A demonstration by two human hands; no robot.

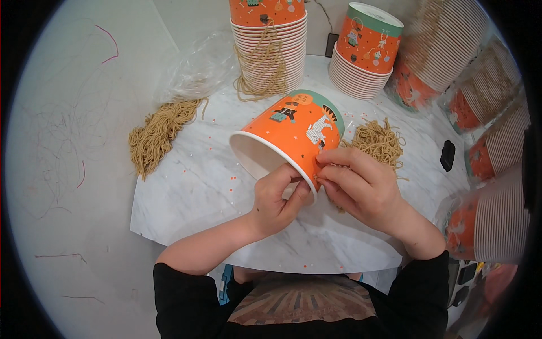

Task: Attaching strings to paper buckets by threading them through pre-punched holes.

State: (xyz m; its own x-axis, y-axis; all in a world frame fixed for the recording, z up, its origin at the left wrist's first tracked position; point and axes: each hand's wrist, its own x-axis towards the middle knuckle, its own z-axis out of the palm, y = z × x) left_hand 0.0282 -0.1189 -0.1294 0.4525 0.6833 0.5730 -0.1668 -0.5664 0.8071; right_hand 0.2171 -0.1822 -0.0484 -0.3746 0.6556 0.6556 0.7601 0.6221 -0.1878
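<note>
One orange paper cup (293, 133) lay tipped on its side near the middle of the counter (186, 198). Its open mouth pointed toward 7 o'clock and its base toward 1 o'clock, so the long axis ran from 7 to 1. The inside was white, and nothing could be seen in it.

The left hand (276, 200) held the rim at the cup's 6 o'clock edge; its fingers (298, 195) were curled closed on the rim, with the thumb at the inner side. The right hand (361, 183) was just beside it, at 3 o'clock from the left hand. Its fingers (333, 164) were pinched nearly closed against the outer wall close to the rim; whether they held a cord there could not be told.

Three heaps of tan cord were loose: one bundle (155, 135) at 9 o'clock from the cup, one tangle (379, 141) at 3 o'clock just behind the right hand, and one hanging over a cup stack (271, 48) at 12 o'clock. A second stack (364, 53) stood at 1 o'clock. At least four more wrapped stacks (491, 152) lay at 3 o'clock, blurred. A clear plastic bag (195, 70) lay at 11 o'clock. A small black object (447, 155) sat at 3 o'clock.
</note>
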